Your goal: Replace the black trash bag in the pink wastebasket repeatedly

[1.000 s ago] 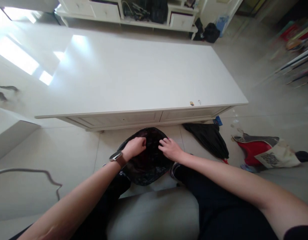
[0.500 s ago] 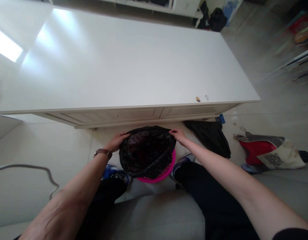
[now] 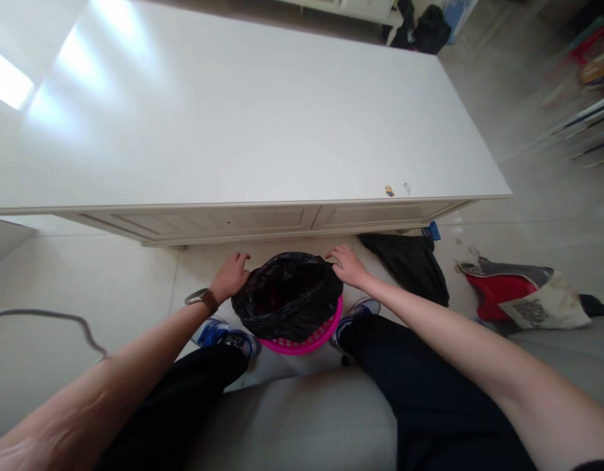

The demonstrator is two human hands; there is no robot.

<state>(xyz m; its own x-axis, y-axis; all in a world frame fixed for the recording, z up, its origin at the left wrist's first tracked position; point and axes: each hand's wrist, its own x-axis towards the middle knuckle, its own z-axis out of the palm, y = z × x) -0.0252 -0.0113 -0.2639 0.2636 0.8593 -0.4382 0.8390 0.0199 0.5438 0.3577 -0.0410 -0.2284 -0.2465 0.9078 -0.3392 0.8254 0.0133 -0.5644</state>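
"Black plastic bag (image 3: 282, 320), mouth gaping upward, draped over a pink basket (image 3: 316, 341). Got that?"

"Got it. Where, from where we're standing?"

"On the tiled floor (image 3: 116, 275), between the person's blue-and-white shoes (image 3: 211, 332), just in front of the white table (image 3: 282, 118). Basket's holed side shows below the bag, mostly at the near right."

"Left hand?"

"Left hand (image 3: 231, 275) at the bag's left edge. Thumb and fingers parted, fingers loosely bent. Watch (image 3: 201, 299) with a brown strap on that wrist."

"Right hand?"

"Right hand (image 3: 347, 265) at the opposite edge. Same deal: fingers spread off the thumb, slightly bent."

"Pinching anything?"

"Both look slack and parted. Whether a thumb tip touches the plastic, can't tell; too small."

"Surroundings, quick."

"Dark bag (image 3: 410, 261) lying on the floor right of the basket. Further right, a cream tote (image 3: 550, 304) with a red section and a dark printed patch. Small blue item (image 3: 431, 231) by the table's base, can't identify. Yellowish sticker (image 3: 389, 190) near the tabletop's front edge."

"And the person?"

"Dark trousers (image 3: 380, 366), legs apart, grey seat (image 3: 302, 422) showing between them."
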